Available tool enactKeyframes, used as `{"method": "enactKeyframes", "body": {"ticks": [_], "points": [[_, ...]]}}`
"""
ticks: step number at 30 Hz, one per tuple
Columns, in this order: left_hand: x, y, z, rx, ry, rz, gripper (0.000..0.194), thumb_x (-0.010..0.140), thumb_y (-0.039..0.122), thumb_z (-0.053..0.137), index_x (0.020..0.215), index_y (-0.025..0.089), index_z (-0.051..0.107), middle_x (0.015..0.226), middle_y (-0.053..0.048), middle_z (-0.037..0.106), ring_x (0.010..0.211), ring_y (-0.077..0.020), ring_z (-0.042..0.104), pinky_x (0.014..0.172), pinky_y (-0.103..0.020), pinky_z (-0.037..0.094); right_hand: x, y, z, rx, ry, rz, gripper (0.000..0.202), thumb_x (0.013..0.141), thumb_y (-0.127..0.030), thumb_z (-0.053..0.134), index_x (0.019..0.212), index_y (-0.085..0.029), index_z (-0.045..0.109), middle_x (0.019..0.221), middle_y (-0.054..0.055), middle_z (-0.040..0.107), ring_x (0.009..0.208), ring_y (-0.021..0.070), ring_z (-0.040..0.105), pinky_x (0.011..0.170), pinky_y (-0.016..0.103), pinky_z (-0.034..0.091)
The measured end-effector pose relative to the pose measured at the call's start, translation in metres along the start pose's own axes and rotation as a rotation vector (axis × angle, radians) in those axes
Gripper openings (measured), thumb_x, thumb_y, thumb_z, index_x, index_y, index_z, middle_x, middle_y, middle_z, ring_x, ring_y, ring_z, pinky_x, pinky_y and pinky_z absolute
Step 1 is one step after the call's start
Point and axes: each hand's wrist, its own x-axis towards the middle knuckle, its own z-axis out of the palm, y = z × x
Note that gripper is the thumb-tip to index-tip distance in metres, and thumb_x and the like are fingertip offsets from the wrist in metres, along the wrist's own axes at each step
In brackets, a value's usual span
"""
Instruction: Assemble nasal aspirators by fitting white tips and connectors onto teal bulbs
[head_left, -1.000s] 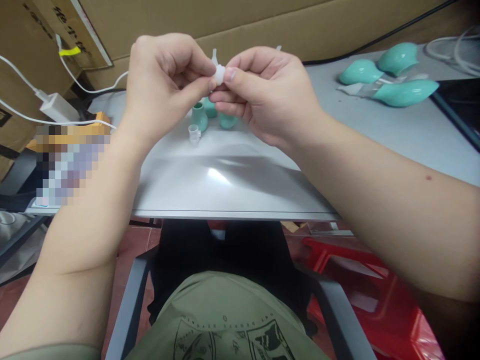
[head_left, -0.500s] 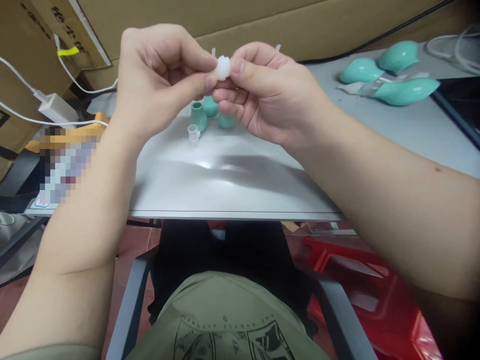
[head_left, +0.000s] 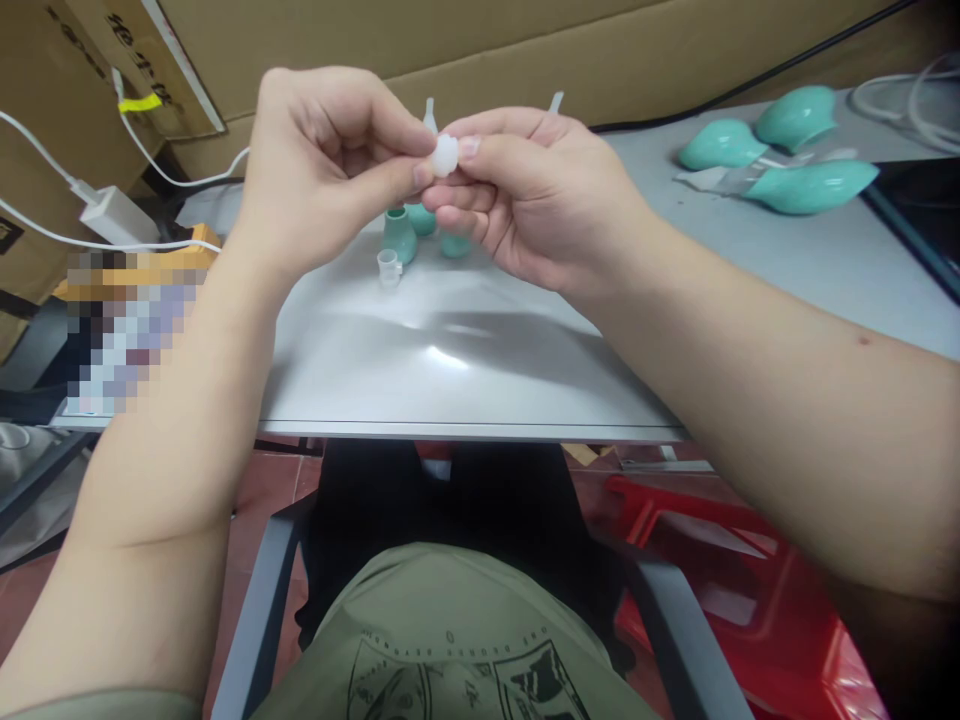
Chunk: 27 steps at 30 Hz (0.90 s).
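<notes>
Between the fingertips of both hands is a small white translucent plastic piece (head_left: 445,156), rounded with a notched top. My left hand (head_left: 330,165) pinches it from the left with thumb and forefinger. From the right, my right hand (head_left: 536,190) grips it between thumb and fingers, its other fingers curled below. Behind and beneath the hands, a teal rubber bulb (head_left: 400,238) with an open neck stands on the table, other teal bulbs (head_left: 454,245) partly hidden beside it. A small clear plastic cup-shaped part (head_left: 388,268) with a side nub sits in front of the open bulb.
Several teal bulbs with clear tips (head_left: 814,187) lie at the back right of the grey table (head_left: 480,390), near a dark flat device (head_left: 919,205). A white charger (head_left: 116,218) with cables is at left. Below right stands a red plastic stool (head_left: 720,560).
Both hands have lowered slightly in view, still holding the white piece together. My left hand has shifted a little to the right.
</notes>
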Motion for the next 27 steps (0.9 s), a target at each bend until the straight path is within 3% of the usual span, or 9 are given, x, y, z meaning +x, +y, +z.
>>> {"method": "enactKeyframes", "body": {"ticks": [4,6,9,13,17,20,27], "points": [[-0.001,0.012,0.000,0.109,0.005,-0.144,0.023,0.096,0.044,0.116,0.105,0.034,0.097,0.091,0.004,0.092,0.071,-0.0137,0.082,0.056,-0.028,0.067,-0.001,0.003,0.000,-0.127,0.021,-0.045,0.022,0.112,-0.025,0.077,0.091,-0.020,0.082,0.095,0.006,0.085,0.082,0.0113,0.077,0.074,0.016,0.069],[0.000,0.024,-0.002,0.176,-0.050,-0.199,0.019,0.100,0.040,0.113,0.105,0.034,0.096,0.092,0.005,0.091,0.074,-0.0117,0.080,0.059,-0.030,0.068,-0.001,0.004,0.000,-0.136,0.025,-0.055,0.023,0.109,-0.026,0.079,0.087,-0.019,0.083,0.093,0.008,0.083,0.080,0.0116,0.077,0.072,0.016,0.069],[0.002,0.036,-0.007,0.268,-0.116,-0.260,0.015,0.106,0.032,0.108,0.109,0.037,0.095,0.098,0.009,0.092,0.082,-0.0094,0.081,0.070,-0.029,0.071,-0.001,0.003,-0.005,-0.143,-0.007,-0.051,0.022,0.100,-0.039,0.097,0.092,-0.023,0.084,0.102,0.007,0.086,0.094,0.0179,0.085,0.085,0.023,0.075],[-0.002,0.026,-0.008,0.283,-0.088,-0.220,0.021,0.100,0.047,0.112,0.108,0.041,0.094,0.095,0.009,0.090,0.078,-0.0116,0.076,0.062,-0.033,0.065,0.000,0.001,-0.013,-0.151,-0.048,0.018,0.040,0.083,-0.049,0.112,0.098,-0.030,0.081,0.111,0.005,0.088,0.117,0.0272,0.088,0.097,0.037,0.079],[-0.008,0.010,0.000,0.243,-0.028,-0.133,0.031,0.095,0.066,0.109,0.106,0.040,0.095,0.091,0.002,0.088,0.071,-0.0187,0.076,0.055,-0.039,0.059,0.001,0.002,-0.015,-0.143,-0.059,0.030,0.043,0.082,-0.052,0.112,0.097,-0.031,0.077,0.107,0.004,0.087,0.117,0.0284,0.088,0.098,0.042,0.081],[-0.007,0.012,0.007,0.212,0.024,-0.117,0.033,0.096,0.070,0.103,0.102,0.038,0.097,0.086,-0.001,0.087,0.067,-0.0207,0.075,0.054,-0.040,0.059,0.001,0.004,-0.015,-0.135,-0.063,0.033,0.046,0.082,-0.052,0.113,0.096,-0.029,0.076,0.103,0.004,0.086,0.111,0.0266,0.087,0.098,0.041,0.080],[-0.002,0.022,0.013,0.237,0.119,-0.149,0.012,0.090,0.043,0.105,0.090,0.036,0.096,0.078,-0.002,0.086,0.061,-0.0224,0.078,0.047,-0.036,0.052,0.000,0.005,-0.017,-0.231,-0.084,-0.022,0.034,0.093,-0.061,0.104,0.095,-0.033,0.083,0.109,0.002,0.087,0.113,0.0262,0.086,0.111,0.044,0.079]]}}
